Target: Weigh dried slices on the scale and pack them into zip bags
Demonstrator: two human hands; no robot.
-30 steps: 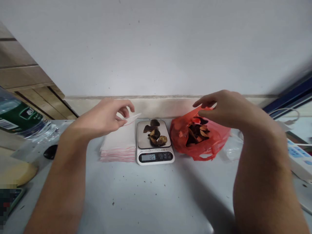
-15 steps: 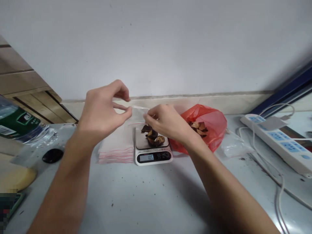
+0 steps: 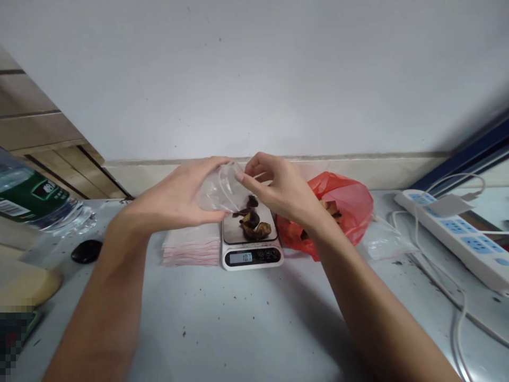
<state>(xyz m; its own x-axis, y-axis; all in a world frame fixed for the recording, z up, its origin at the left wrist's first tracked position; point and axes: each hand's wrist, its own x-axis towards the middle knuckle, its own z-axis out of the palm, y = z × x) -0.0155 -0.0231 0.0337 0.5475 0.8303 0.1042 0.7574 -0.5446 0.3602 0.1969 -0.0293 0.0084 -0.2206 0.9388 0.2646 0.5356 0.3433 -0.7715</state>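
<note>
A clear plastic zip bag (image 3: pixel 222 190) is spread open in my left hand (image 3: pixel 170 196), whose thumb and fingers wrap around it. Its mouth faces right, over the back of a small white digital scale (image 3: pixel 253 257). My right hand (image 3: pixel 278 185) is at the bag's mouth, its thumb and curled forefinger pinching the rim. Several dried brown curled pieces (image 3: pixel 254 227), like dried peel, lie on the scale's metal plate. The display reads about 10.7. My hands and the bag partly hide the plate's back.
A stack of zip bags (image 3: pixel 191 246) lies left of the scale. On the right are a red plastic bag (image 3: pixel 350 207) holding more dried pieces, a clear bag (image 3: pixel 387 241), and a white power strip (image 3: pixel 457 233) with cables. A bottle (image 3: pixel 35 196) and black lid (image 3: pixel 86 251) are at left.
The zip bag, flat and stretched between my hands before, is now opened out. My left hand has moved right and wraps it. The reading went from about 10.5 to 10.7.
</note>
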